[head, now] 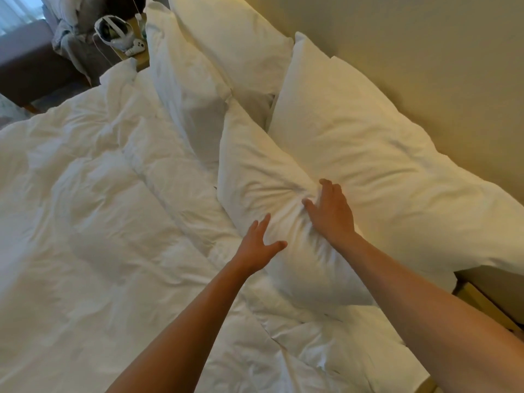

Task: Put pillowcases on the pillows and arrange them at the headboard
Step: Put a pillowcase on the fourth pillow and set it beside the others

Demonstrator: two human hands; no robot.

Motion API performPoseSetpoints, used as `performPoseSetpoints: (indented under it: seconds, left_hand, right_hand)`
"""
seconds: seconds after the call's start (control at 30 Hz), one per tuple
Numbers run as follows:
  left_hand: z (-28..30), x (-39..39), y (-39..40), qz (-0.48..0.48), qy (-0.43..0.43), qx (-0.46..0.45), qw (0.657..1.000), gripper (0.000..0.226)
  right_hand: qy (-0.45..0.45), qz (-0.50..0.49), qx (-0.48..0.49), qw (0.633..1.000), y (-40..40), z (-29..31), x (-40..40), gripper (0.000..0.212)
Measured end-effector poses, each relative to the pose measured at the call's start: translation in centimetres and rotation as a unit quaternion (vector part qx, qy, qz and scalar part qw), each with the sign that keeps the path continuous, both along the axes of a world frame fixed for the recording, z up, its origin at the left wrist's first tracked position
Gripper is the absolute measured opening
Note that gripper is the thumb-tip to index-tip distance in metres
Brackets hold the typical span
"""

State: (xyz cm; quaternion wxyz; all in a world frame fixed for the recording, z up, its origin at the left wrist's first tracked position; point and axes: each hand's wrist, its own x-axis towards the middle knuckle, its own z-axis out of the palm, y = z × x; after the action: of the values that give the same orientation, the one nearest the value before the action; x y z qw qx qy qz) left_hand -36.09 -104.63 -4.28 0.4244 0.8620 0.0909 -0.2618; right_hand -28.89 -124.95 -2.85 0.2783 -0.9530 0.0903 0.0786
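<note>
Several white cased pillows stand along the headboard wall. The near front pillow leans on the near back pillow. My right hand presses flat into the near front pillow, its fingers spread and denting the fabric. My left hand hovers open at that pillow's lower edge, fingers apart, holding nothing. Farther along stand the far front pillow and the far back pillow.
A rumpled white duvet covers the bed to the left. Beyond the far pillows a wooden nightstand holds a white headset and a controller. A grey armchair stands at the far left. A wooden bed frame corner shows at right.
</note>
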Motion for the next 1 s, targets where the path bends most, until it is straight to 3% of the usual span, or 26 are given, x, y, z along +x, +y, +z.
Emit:
performPoseSetpoints:
  seconds: [0.13,0.23,0.37,0.47,0.6,0.67,0.77,0.9,1.0]
  left_hand:
    - [-2.2,-1.4,-1.6,-0.014,0.041,0.000,0.999,0.092]
    - [-3.0,-2.2,-1.9,-0.015,0.049,0.007,0.999,0.094]
    - [-3.0,-3.1,-1.7,-0.002,0.054,0.020,0.998,0.100]
    - [-2.3,-3.4,-1.7,0.022,0.036,0.019,0.999,0.102]
    - [-1.4,-3.8,-3.1,0.023,-0.028,0.029,0.999,0.102]
    - [-1.4,-3.9,-4.1,0.025,-0.036,0.037,0.998,0.102]
    - [-1.9,-3.8,-5.5,0.009,0.005,0.044,0.999,0.105]
    - [-2.6,-3.7,-5.9,-0.004,0.019,0.050,0.999,0.111]
    - [-3.0,-3.8,-5.3,-0.011,0.022,0.050,0.998,0.110]
  right_hand:
    - [0.049,-0.014,-0.152,0.987,-1.2,-2.8,-5.3,0.088]
    - [0.013,0.028,-0.166,0.986,-1.6,-4.6,-8.2,0.074]
    - [-0.001,0.080,-0.082,0.993,-1.2,-4.5,-7.6,0.045]
    - [-0.028,0.065,0.051,0.996,-2.2,-2.6,-7.2,0.033]
    - [-0.051,0.022,0.109,0.992,-6.1,-0.6,-7.7,0.042]
    - [-0.005,0.009,0.070,0.997,-8.5,-0.5,-7.9,0.042]
    - [0.052,0.011,-0.073,0.996,-10.3,-1.1,-8.0,0.027]
    - [-0.047,0.033,-0.091,0.994,-6.8,-1.1,-7.2,0.051]
    - [-0.028,0.055,-0.088,0.994,-3.4,-1.7,-6.9,0.063]
